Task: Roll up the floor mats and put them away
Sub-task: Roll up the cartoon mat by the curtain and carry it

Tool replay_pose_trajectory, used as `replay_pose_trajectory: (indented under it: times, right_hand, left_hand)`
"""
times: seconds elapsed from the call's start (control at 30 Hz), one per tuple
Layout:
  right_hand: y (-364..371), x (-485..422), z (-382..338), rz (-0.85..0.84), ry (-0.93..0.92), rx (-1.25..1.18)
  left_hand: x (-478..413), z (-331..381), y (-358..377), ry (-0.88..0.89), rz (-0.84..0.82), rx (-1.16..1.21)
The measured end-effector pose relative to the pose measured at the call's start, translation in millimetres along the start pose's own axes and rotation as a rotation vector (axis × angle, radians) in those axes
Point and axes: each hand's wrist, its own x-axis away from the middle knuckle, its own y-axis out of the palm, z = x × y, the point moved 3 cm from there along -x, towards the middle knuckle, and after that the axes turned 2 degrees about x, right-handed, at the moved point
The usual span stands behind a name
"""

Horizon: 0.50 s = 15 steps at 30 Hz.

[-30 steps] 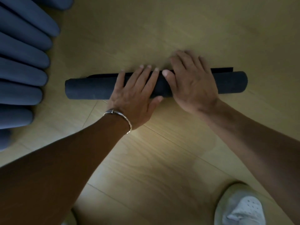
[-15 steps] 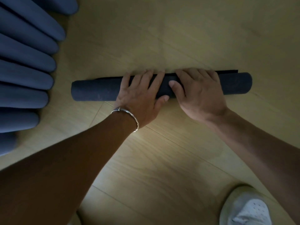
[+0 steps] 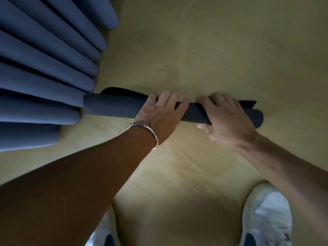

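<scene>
**Observation, head view.** The rolled mat (image 3: 113,107) lay on the wooden floor (image 3: 213,50) ahead of me at 12 o'clock. Its long axis ran from 9 o'clock to 3 o'clock, with the 3 o'clock end slightly nearer to me.

**Hands.** Both hands were on the roll.
- The left hand (image 3: 158,112), with a bracelet (image 3: 147,129) at the wrist, sat at about the roll's middle. Its fingers curled over the far side, grasping the mat.
- The right hand (image 3: 225,121) sat just beside it toward 3 o'clock. Its fingers hooked over the far side and the thumb lay against the near side, also grasping the mat.
- Together they covered the middle and the 3 o'clock portion. The 9 o'clock portion was unheld.

**Roll condition.** The mat's loose edge (image 3: 120,91) showed as a dark flap along the far side. It lifted clear at the 9 o'clock end and peeked out past the right hand at 3 o'clock. I judged the rolling all but finished and the flap unsecured.

**Storage.** The stack of rolled mats (image 3: 44,73) lay fanned on the floor from 9 to 11 o'clock, rounded ends pointing toward the work. The held roll's 9 o'clock end was touching one of them or just short of it; I could not tell which. No bin, rack or other container was visible, so I took the stack to be the store.

**Coming move, as judged.** Lift and carry toward 9 o'clock, keeping the flap pinned so the roll would not spring open.

**Other.** A white shoe (image 3: 266,215) stood at 5 o'clock, well apart from the mat.
</scene>
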Motion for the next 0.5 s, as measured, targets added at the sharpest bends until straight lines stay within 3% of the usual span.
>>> replay_pose_trajectory:
  times: [0.13,0.23,0.5]
  right_hand:
    - [-57.5,38.4,-32.9,-0.051,-0.009,0.015]
    - [-140.1,67.3,-48.2,-0.006,-0.013,0.066]
    - [-497.8,150.3,-76.2,0.344,0.046,0.191]
  left_hand:
    - [34.1,-6.1,-72.7,0.051,-0.051,-0.06]
    - [31.5,-14.7,-158.6,0.086,0.019,-0.115]
    - [-27.5,-52.2,-521.1,0.046,0.214,-0.35]
